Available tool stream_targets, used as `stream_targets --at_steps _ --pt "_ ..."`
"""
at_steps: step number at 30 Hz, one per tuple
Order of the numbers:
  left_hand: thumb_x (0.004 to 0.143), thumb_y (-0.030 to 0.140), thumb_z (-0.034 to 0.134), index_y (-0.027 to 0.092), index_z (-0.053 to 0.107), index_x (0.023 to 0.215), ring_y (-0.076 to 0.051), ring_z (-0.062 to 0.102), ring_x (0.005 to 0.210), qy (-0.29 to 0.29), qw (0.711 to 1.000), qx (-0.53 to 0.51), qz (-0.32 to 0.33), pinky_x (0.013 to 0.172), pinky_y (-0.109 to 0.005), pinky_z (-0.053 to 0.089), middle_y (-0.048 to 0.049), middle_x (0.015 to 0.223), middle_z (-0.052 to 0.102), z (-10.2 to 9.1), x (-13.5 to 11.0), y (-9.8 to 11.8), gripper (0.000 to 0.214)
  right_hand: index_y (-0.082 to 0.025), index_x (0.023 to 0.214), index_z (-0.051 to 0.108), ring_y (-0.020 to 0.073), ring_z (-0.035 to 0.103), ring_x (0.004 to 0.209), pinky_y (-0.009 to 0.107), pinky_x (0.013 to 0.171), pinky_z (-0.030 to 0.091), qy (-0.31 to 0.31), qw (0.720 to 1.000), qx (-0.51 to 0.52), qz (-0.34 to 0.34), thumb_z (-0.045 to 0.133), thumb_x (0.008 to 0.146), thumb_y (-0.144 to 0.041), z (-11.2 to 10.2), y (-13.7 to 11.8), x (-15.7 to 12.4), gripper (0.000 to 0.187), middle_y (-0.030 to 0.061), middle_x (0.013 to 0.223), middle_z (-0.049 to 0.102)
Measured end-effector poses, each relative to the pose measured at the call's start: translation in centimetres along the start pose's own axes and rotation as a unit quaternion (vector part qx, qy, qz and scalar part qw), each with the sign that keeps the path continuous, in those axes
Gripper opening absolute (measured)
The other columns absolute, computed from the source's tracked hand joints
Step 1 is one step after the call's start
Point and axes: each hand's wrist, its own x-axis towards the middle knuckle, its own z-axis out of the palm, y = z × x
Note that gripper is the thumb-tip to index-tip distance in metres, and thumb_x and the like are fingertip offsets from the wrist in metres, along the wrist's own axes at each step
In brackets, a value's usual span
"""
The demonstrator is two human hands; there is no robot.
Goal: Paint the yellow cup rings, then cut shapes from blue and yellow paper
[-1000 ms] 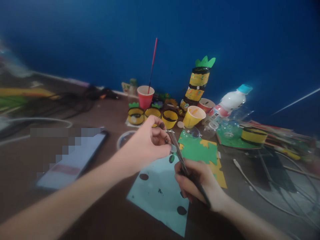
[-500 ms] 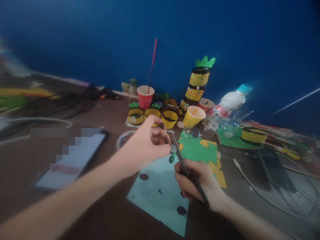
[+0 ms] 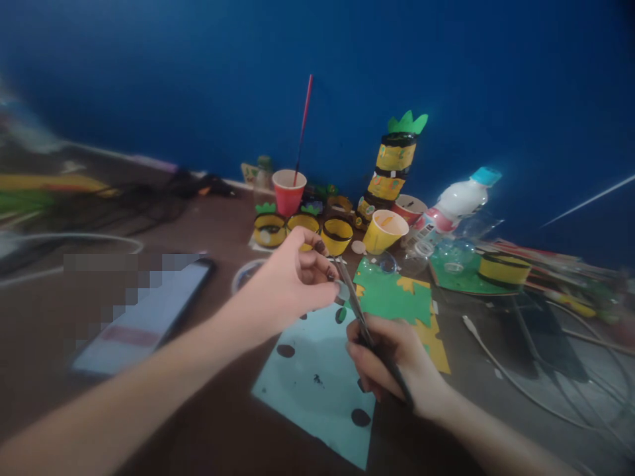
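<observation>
In my right hand (image 3: 397, 354) is a pair of scissors (image 3: 360, 307), its dark handles inside my curled fingers and its blades pointing up and away. The blade tips are close to my left hand (image 3: 297, 274), whose thumb and fingers pinch a small pale round piece (image 3: 342, 289). Dark smudges mark the left fingertips. Beneath both hands lies a light blue sheet (image 3: 312, 357) with several dark ovals on it, one of them partly green (image 3: 340, 315). Right behind the scissors are green paper (image 3: 394, 294) and yellow paper (image 3: 439, 347) with cut-out edges.
Yellow-and-black rings (image 3: 337, 236), a red cup (image 3: 289, 195) holding a thin red stick, a yellow cup (image 3: 384, 233), a banded tower (image 3: 394, 165) and a white bottle (image 3: 461, 201) stand along the blue wall. A phone (image 3: 143, 317) lies left; a cable (image 3: 510, 390) curves at right.
The hands stay in almost the same place. My left thumb has shifted very slightly, and a bit more of the pale round piece shows beside the blades.
</observation>
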Motion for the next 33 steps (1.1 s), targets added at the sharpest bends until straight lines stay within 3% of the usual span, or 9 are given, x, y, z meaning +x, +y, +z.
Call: stream_targets --at_steps 8,13,16,20,29,33 --pt "0.067 0.012 0.059 0.022 0.036 0.088 -0.011 0.055 0.064 -0.002 1.000 0.016 -0.010 0.058 -0.025 0.041 0.0060 0.071 0.058 -0.7 0.3 0.1 0.033 -0.018 0.071 0.046 0.0054 0.042 0.031 0.015 0.032 0.034 0.006 0.999 0.024 0.036 0.050 0.085 -0.035 0.1 0.1 0.0 0.022 -0.0065 0.042 0.045" --pt "0.071 0.024 0.059 0.021 0.039 0.087 -0.015 0.059 0.072 -0.019 0.992 0.127 -0.004 0.068 -0.030 0.042 0.0020 0.073 0.062 -2.4 2.2 -1.2 0.026 -0.018 0.074 0.046 0.0061 0.043 0.029 0.016 0.032 0.035 0.050 0.995 0.062 0.057 0.051 0.084 -0.037 0.0 0.4 0.6 0.022 -0.0067 0.043 0.050" --pt "0.072 0.025 0.057 0.021 0.043 0.087 -0.018 0.062 0.078 -0.016 0.964 0.265 0.022 0.073 -0.032 0.042 -0.0006 0.076 0.064 -3.4 3.4 -2.6 0.021 -0.018 0.073 0.047 0.0058 0.043 0.030 0.017 0.034 0.034 0.077 0.992 0.082 0.053 0.051 0.084 -0.037 -0.2 0.8 1.1 0.022 -0.0072 0.043 0.050" --pt "0.071 0.024 0.057 0.021 0.050 0.090 -0.019 0.062 0.075 -0.026 0.951 0.308 0.024 0.069 -0.031 0.042 -0.0037 0.084 0.067 -4.0 4.6 -4.1 0.020 -0.018 0.073 0.047 0.0057 0.042 0.030 0.017 0.033 0.035 0.091 0.989 0.104 0.054 0.053 0.083 -0.036 -0.5 1.6 1.9 0.021 -0.0080 0.042 0.050" --pt "0.072 0.022 0.056 0.020 0.055 0.087 -0.018 0.061 0.069 -0.077 0.927 0.362 0.060 0.064 -0.028 0.042 -0.0026 0.078 0.067 -2.7 7.5 -4.6 0.016 -0.018 0.075 0.047 0.0066 0.043 0.030 0.018 0.033 0.035 0.105 0.985 0.121 0.060 0.055 0.081 -0.034 -0.8 2.2 2.6 0.019 -0.0086 0.041 0.050" --pt "0.069 0.019 0.057 0.021 0.054 0.081 -0.018 0.061 0.069 -0.067 0.918 0.380 0.091 0.064 -0.027 0.041 -0.0008 0.074 0.065 -1.6 8.5 -4.2 0.012 -0.018 0.076 0.048 0.0066 0.042 0.029 0.018 0.032 0.034 0.104 0.984 0.131 0.060 0.058 0.079 -0.033 -0.9 2.5 2.7 0.018 -0.0088 0.041 0.050"
